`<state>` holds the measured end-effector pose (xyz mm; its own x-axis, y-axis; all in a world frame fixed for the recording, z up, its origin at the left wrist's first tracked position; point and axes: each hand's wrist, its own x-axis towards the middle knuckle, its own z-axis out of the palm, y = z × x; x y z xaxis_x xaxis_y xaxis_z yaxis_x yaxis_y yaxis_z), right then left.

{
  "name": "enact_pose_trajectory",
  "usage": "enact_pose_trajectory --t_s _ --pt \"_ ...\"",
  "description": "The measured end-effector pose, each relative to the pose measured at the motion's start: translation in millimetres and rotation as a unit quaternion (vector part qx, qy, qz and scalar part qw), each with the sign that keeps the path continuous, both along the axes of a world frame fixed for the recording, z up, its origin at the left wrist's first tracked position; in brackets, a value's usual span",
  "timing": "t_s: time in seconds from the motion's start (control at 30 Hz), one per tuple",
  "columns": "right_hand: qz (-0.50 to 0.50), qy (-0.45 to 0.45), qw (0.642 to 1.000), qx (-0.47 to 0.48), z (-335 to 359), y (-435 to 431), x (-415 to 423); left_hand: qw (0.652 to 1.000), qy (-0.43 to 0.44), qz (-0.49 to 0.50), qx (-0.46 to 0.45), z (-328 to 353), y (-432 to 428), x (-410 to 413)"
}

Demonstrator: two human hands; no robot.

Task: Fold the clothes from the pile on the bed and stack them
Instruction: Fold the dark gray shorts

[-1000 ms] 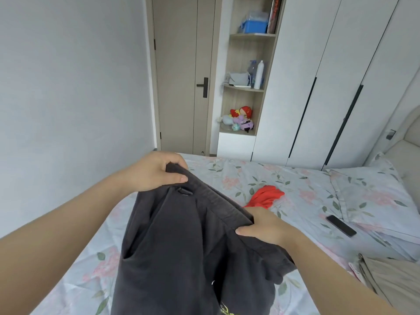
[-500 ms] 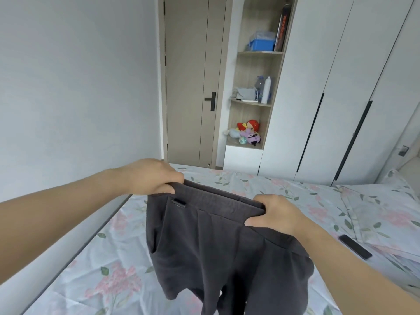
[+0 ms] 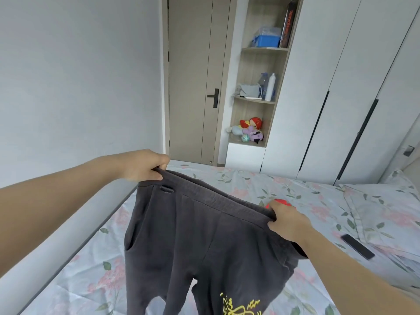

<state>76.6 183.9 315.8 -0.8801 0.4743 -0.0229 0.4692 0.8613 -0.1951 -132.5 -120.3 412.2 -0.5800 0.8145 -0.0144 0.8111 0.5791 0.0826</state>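
Holding a pair of dark grey trousers up by the waistband, the person has both hands curled on the cloth. The left hand pinches one end of the band, and the right hand grips the other end, lower and nearer. The trousers hang in the air above the bed, legs dangling out of the bottom of the view, with a yellow print on one leg. Not one fold is in them yet, so I judge this garment to be at its very start: it needs doubling leg on leg, then folding down. A red garment lies crumpled on the sheet just behind the right hand and looks unfolded too. No finished stack shows anywhere in view, so most of the job seems left. A dark phone lies on the bed near the pillow, apart from the clothes.
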Motion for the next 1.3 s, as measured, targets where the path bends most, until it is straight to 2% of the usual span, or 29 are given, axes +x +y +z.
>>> enact_pose_trajectory --t_s 0.07,0.2,0.33,0.43,0.57,0.67,0.8,1.03,1.23,1.3 --pt "-0.012 -0.005 1.000 0.024 -2 -1 1 1.000 0.013 0.004 -0.006 -3 -2 1" --pt "-0.025 0.043 0.996 0.069 3 -6 -1 0.998 0.049 0.030 -0.016 -14 -1 6" --pt "0.018 0.078 0.997 0.015 16 -7 0 0.994 0.088 0.059 0.015 -31 -2 11" --pt "0.039 0.091 0.995 0.025 23 -4 2 0.995 0.087 0.027 0.032 -39 -7 10" --pt "0.083 0.083 0.992 0.047 33 1 7 0.996 0.087 -0.027 -0.024 -38 -9 9" --pt "0.112 0.069 0.991 0.033 38 1 8 0.991 0.121 -0.056 -0.021 -37 -6 7" --pt "0.105 0.050 0.991 0.073 38 3 8 0.980 0.172 -0.085 -0.060 -40 -6 2" --pt "0.104 -0.041 0.984 0.139 31 11 9 0.998 0.004 -0.055 -0.036 -46 -9 0" --pt "0.079 -0.031 0.990 0.112 20 12 6 0.999 0.010 0.041 0.028 -66 3 10" --pt "0.068 -0.024 0.994 0.085 21 14 5 0.999 0.016 0.038 0.029 -71 4 9"
